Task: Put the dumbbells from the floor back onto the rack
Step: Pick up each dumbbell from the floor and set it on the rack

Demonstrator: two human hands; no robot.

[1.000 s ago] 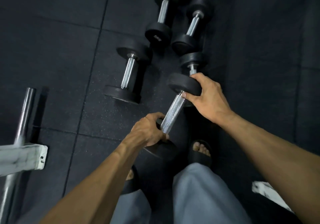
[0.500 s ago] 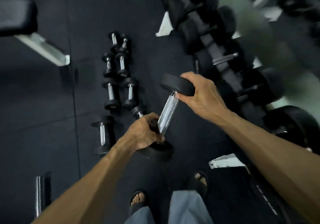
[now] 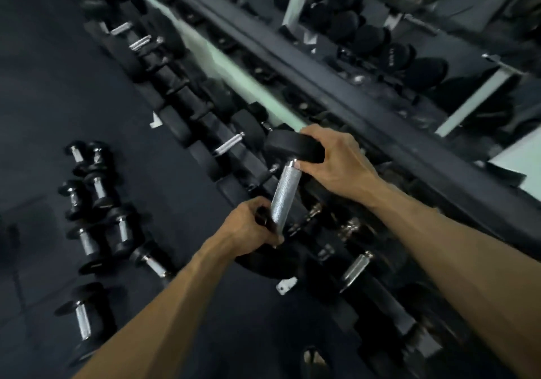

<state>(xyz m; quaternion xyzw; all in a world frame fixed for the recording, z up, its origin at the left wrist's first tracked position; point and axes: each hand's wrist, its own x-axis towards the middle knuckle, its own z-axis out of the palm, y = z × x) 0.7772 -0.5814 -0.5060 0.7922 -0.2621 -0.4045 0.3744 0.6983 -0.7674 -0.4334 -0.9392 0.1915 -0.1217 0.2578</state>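
Observation:
I hold a black dumbbell [image 3: 285, 195] with a chrome knurled handle in the air, tilted nearly upright, in front of the dumbbell rack [image 3: 366, 120]. My right hand [image 3: 336, 161] grips its upper black head. My left hand [image 3: 248, 229] is closed around the lower end of the handle, just above the lower head. Several smaller dumbbells [image 3: 93, 211] lie in rows on the dark floor at the left. The rack runs diagonally from upper left to lower right and carries many black dumbbells.
A mirror [image 3: 409, 35] behind the rack reflects more dumbbells and white frame posts. Black rubber floor [image 3: 44, 100] spreads to the left. A foot in a sandal [image 3: 314, 359] shows at the bottom. The picture is motion-blurred.
The view has swung up and right from the floor to the rack. Both hands have lifted the dumbbell off the floor and carried it toward the rack, keeping the same grip.

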